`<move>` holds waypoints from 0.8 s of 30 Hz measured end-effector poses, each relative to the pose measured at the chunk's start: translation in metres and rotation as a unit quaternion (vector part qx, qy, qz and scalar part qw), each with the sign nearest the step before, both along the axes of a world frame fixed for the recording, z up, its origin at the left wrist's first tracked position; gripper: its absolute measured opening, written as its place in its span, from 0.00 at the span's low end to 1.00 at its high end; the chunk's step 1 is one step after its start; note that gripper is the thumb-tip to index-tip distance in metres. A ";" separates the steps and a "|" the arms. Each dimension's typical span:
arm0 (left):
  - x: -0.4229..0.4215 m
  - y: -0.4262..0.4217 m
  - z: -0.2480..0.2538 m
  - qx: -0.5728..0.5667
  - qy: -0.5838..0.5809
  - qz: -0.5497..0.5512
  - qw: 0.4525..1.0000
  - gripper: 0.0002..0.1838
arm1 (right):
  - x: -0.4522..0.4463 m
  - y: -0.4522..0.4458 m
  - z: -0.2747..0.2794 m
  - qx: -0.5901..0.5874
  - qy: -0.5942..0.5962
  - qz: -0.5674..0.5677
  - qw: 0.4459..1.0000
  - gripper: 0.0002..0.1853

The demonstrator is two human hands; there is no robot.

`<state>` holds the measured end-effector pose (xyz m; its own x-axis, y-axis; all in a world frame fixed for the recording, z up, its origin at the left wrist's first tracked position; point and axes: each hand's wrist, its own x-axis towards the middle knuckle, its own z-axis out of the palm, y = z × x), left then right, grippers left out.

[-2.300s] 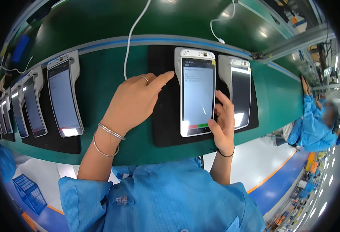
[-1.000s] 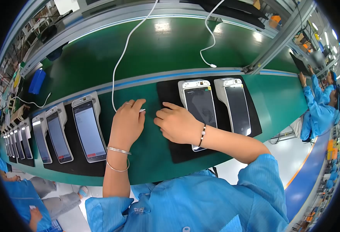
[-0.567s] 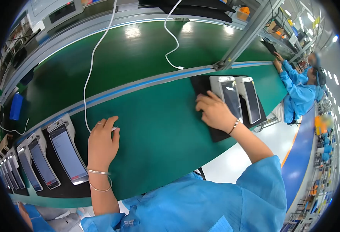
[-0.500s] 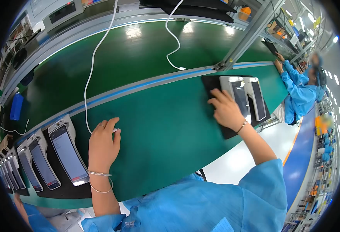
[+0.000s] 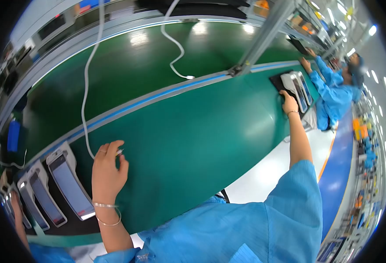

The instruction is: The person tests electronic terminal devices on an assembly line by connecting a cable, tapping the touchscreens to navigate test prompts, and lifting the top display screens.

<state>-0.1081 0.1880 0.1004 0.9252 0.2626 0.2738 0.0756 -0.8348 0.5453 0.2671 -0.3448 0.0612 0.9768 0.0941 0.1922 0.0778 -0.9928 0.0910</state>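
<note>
My left hand (image 5: 109, 173) is closed in a pinch around the plug end of a white cable (image 5: 84, 96), above the green table mat (image 5: 179, 153). The small plug tip (image 5: 119, 152) pokes out between thumb and fingers. With the arm stretched far right, my right hand (image 5: 290, 104) grips the near left edge of a black mat (image 5: 277, 81). On that mat lie two white handheld terminals, one nearer my hand (image 5: 293, 89) and one beyond it (image 5: 306, 90). Some of the right fingers are hidden.
A large terminal (image 5: 70, 184) and several smaller ones (image 5: 46, 195) lie on black mats at left. Another white cable (image 5: 175, 48) hangs over the dark green belt (image 5: 136, 65). A metal post (image 5: 263, 39) stands behind. A co-worker (image 5: 335, 94) is at far right.
My right hand and the black mat with its two terminals have slid away to the far right, towards the co-worker. My left hand still pinches the cable. The view has shifted slightly.
</note>
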 end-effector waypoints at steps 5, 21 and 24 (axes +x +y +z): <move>0.000 -0.004 0.005 -0.018 -0.049 -0.005 0.999 0.10 | 0.048 -0.004 -0.015 0.017 0.032 -0.117 0.992 0.25; -0.071 -0.049 0.090 0.213 -0.561 0.015 0.800 0.11 | -0.278 0.408 0.007 0.493 0.527 0.446 0.530 0.26; -0.082 -0.057 0.091 0.258 -0.661 0.042 0.703 0.09 | -0.336 0.479 -0.005 0.553 0.743 0.268 0.266 0.34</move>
